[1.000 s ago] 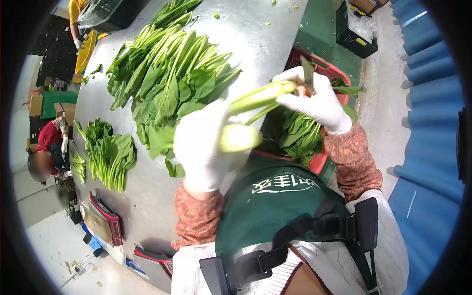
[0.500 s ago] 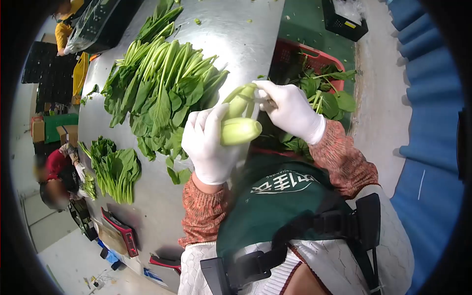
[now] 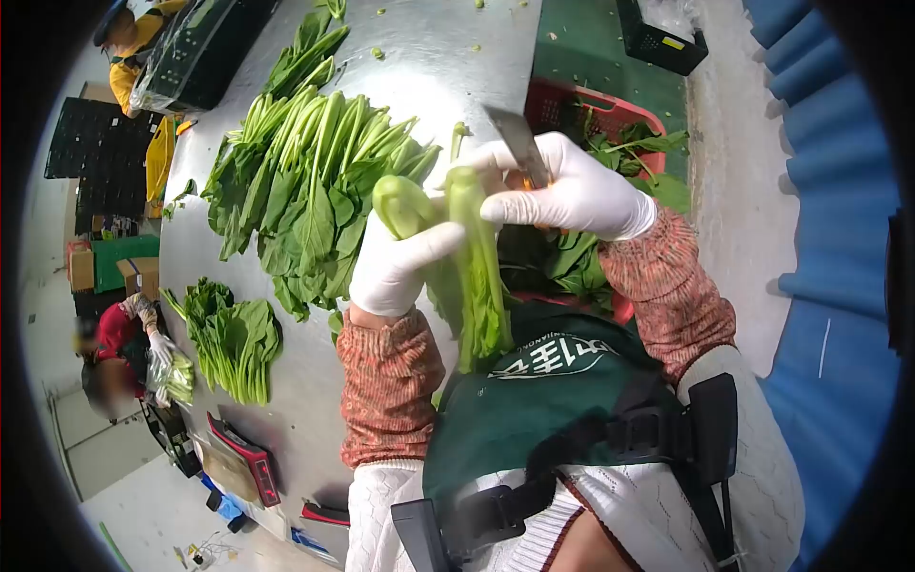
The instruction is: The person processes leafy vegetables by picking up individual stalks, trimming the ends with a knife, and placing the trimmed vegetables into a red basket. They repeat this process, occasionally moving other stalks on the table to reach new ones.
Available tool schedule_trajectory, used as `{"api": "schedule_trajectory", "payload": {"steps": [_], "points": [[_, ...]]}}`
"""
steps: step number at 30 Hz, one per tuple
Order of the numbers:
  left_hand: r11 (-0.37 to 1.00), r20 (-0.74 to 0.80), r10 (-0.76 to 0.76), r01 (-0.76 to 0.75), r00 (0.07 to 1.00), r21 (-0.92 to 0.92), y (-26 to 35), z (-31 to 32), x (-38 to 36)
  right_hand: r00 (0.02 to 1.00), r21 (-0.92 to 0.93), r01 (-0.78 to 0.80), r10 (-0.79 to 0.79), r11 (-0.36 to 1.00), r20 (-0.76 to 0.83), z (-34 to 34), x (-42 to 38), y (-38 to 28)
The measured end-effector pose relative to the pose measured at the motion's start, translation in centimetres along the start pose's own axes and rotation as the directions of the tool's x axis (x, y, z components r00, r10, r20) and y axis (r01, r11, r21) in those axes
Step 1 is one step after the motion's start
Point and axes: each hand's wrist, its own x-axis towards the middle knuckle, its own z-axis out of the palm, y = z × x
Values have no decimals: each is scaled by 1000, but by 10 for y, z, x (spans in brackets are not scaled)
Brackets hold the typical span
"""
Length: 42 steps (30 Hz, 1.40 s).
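Note:
Both hands wear white gloves. My left hand (image 3: 393,270) is wrapped round a pale green vegetable stalk (image 3: 402,206), its rounded end pointing up. Beside it a second leafy stalk (image 3: 473,257) hangs upright between the hands, its leaves toward the apron. My right hand (image 3: 572,191) is closed on a knife (image 3: 518,143) with a broad metal blade; its thumb presses against the top of the second stalk. A large heap of leafy greens (image 3: 310,191) lies on the metal table, left of the hands.
A smaller bunch of greens (image 3: 232,343) lies on the metal table (image 3: 315,419). A red basket (image 3: 610,110) with leaves stands at the right, below the table edge. Red-trimmed scales (image 3: 246,458) are at the lower left. Two people work beyond the table.
The knife blade now shows at my right hand. The stalks have turned more upright, and a long leafy stalk now hangs between the hands. The person in red now holds a bagged bunch.

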Motion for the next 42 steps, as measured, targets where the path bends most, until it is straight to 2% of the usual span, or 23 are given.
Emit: {"api": "schedule_trajectory", "payload": {"steps": [3, 4, 7, 10, 13, 14, 15, 16, 17, 18, 19, 20, 21, 23, 24, 27, 29, 30, 32, 35, 39, 41, 42], "points": [[976, -88, 38, -18, 995, 217, -8, 3, 0, 996, 32, -17, 19, 999, -86, -3, 2, -2], [888, -107, 42, 12, 993, 460, -3, 11, -3, 993, -9, 7, -8, 1000, -116, -1, 4, 3], [863, -169, 133, -30, 977, 504, -14, 14, 2, 995, -200, -9, -10, 980, -96, -4, 4, 1], [845, -129, 67, 13, 989, 535, -14, 8, 2, 999, -347, 21, -7, 937, 42, -10, 4, -4], [573, -67, 240, -86, 968, 815, -14, -11, 0, 993, -408, 49, -1, 912, 118, -18, 4, -2], [570, -397, 366, 134, 842, 810, -5, -27, -4, 993, -398, -48, 86, 916, 77, -26, 0, -3], [617, -369, 453, 13, 812, 787, 6, -42, -16, 989, -405, -114, 140, 907, 37, -40, -6, 0], [804, -544, 374, 30, 751, 594, 19, -52, -30, 981, -409, -179, 194, 895, -3, -53, -11, 3], [893, -580, 375, -114, 723, 435, 25, -74, -47, 963, -472, -267, 250, 840, -99, -66, -12, 14], [918, -630, 382, -200, 677, 342, 25, -94, -64, 958, -681, -287, 210, 674, -196, -79, -11, 28], [920, -586, 385, -351, 713, 177, 23, -120, -82, 952, -836, -307, 135, 455, -276, -87, -8, 42], [896, -643, 398, -427, 654, 120, 21, -126, -94, 951, -891, -282, -17, 357, -308, -91, -6, 60], [860, -698, 404, -506, 592, 69, 19, -131, -105, 949, -866, -222, -107, 447, -298, -90, 1, 73], [789, -713, 457, -613, 532, 48, 12, -138, -122, 959, -698, -270, 120, 663, -257, -68, 34, 63], [765, -716, 473, -643, 513, 44, 10, -140, -128, 980, -706, -162, 28, 689, -198, -57, 51, 70], [744, -609, 538, -668, 583, 16, 0, -151, -144, 993, -829, 0, -98, 560, -66, -33, 111, 100], [753, -631, 543, -653, 554, 75, 0, -147, -144, 994, -874, 43, -107, 484, -10, -10, 158, 111], [769, -644, 535, -632, 547, 101, 1, -147, -145, 998, -916, -7, 66, 401, 21, 12, 176, 87], [786, -659, 534, -598, 530, 156, -1, -148, -147, 989, -930, 148, -78, 335, 129, 30, 220, 118], [808, -670, 534, -545, 516, 225, -4, -151, -151, 976, -943, 215, -24, 253, 216, 60, 263, 120], [818, -718, 498, -538, 486, 203, -5, -158, -145, 938, -927, 333, 37, 170, 344, 61, 282, 150], [824, -721, 491, -529, 489, 203, -6, -164, -143, 934, -945, 314, 150, 88, 324, 69, 270, 143], [824, -720, 493, -527, 489, 206, -6, -164, -142, 929, -932, 353, 92, 75, 359, 65, 255, 143]]}}
